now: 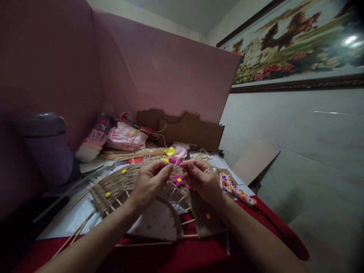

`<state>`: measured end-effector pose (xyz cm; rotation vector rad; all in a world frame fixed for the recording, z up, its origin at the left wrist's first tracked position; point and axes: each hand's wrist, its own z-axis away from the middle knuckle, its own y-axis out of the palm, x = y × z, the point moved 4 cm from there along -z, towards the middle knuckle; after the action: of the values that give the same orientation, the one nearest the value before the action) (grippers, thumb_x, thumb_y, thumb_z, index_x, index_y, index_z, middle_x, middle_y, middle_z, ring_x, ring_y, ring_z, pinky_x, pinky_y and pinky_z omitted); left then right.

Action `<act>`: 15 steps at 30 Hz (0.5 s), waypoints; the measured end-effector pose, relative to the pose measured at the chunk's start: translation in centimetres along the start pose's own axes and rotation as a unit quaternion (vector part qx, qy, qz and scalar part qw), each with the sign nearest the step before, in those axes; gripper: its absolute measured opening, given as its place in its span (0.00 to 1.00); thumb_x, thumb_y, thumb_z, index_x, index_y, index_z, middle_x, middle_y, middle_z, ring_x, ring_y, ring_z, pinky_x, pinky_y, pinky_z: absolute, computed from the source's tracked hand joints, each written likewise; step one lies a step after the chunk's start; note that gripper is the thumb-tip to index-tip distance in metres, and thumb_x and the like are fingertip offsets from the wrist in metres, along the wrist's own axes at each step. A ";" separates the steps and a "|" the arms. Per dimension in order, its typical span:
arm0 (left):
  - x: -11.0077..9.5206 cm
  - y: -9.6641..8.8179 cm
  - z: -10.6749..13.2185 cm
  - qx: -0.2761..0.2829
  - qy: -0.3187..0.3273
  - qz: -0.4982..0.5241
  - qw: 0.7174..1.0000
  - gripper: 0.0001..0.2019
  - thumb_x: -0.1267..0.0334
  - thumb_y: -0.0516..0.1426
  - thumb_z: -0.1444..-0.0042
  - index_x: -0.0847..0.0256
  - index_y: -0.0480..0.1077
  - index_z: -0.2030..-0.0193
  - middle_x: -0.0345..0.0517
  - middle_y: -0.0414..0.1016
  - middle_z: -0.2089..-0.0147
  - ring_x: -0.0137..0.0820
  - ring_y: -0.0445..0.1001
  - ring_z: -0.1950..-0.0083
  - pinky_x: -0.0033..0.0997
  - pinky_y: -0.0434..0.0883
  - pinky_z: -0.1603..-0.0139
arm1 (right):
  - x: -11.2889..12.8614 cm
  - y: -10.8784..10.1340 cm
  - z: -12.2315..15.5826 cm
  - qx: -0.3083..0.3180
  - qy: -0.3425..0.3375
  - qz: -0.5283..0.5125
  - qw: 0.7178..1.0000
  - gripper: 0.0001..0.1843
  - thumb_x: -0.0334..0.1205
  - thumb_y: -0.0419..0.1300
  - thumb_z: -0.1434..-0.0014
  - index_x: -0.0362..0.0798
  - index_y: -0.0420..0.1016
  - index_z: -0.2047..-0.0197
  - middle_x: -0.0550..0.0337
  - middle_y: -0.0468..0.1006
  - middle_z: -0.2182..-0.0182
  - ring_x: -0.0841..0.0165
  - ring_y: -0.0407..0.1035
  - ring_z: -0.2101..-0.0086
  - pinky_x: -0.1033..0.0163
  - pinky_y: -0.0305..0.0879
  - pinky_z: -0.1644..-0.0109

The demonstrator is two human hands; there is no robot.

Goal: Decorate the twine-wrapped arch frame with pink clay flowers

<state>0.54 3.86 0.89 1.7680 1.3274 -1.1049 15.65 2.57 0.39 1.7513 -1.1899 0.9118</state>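
My left hand point(150, 184) and my right hand point(202, 180) are raised close together over a fan-shaped piece, thumb and forefinger pinched on each. Whatever lies between the fingertips is too small to make out. Below them is the fan point(113, 189), brown twine woven across thin wooden sticks, its inner part covered with dotted pale cloth point(155, 222). A magenta flower with a yellow centre point(178, 180) sits on the twine between my hands. Yellow dots point(124, 171) mark the left side, and an orange-yellow one point(208, 216) the right. My forearms hide parts of the fan.
A flower-patterned glue gun point(237, 191) lies at the right with its dark cord. Behind the fan are a yellow packet point(170, 151), bundled sticks point(122, 153), a pink cloth bundle point(127, 135) and cardboard point(190, 131). A purple bin point(48, 151) stands left.
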 end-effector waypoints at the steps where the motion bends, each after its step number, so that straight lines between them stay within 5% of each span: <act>1: 0.1 -0.1 -0.1 -0.005 -0.026 0.022 0.999 0.12 0.55 0.59 0.48 0.63 0.74 0.69 0.39 0.69 0.77 0.23 0.64 0.77 0.23 0.63 0.77 | 0.1 -0.1 0.0 -0.008 -0.022 0.005 1.000 0.16 0.51 0.64 0.48 0.45 0.74 0.69 0.66 0.67 0.80 0.79 0.57 0.83 0.73 0.47 0.83; 8: 0.4 -1.2 -0.8 -0.075 -0.021 0.108 0.991 0.12 0.60 0.64 0.54 0.64 0.74 0.64 0.43 0.76 0.68 0.25 0.72 0.70 0.23 0.69 0.70 | 0.9 -0.3 0.2 -0.099 -0.094 0.122 0.983 0.18 0.49 0.64 0.48 0.47 0.62 0.74 0.69 0.65 0.83 0.79 0.56 0.86 0.72 0.51 0.84; 15: 1.1 -1.0 -0.8 -0.036 -0.054 0.142 0.988 0.14 0.61 0.64 0.54 0.63 0.74 0.60 0.44 0.78 0.66 0.27 0.75 0.67 0.24 0.71 0.68 | 0.5 0.0 0.0 -0.058 -0.065 0.074 0.993 0.14 0.48 0.62 0.45 0.47 0.66 0.71 0.65 0.71 0.78 0.76 0.64 0.81 0.72 0.59 0.83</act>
<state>-0.06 5.28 0.25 1.7526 1.0010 -0.9675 15.79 2.42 0.87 1.6676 -1.4442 0.8059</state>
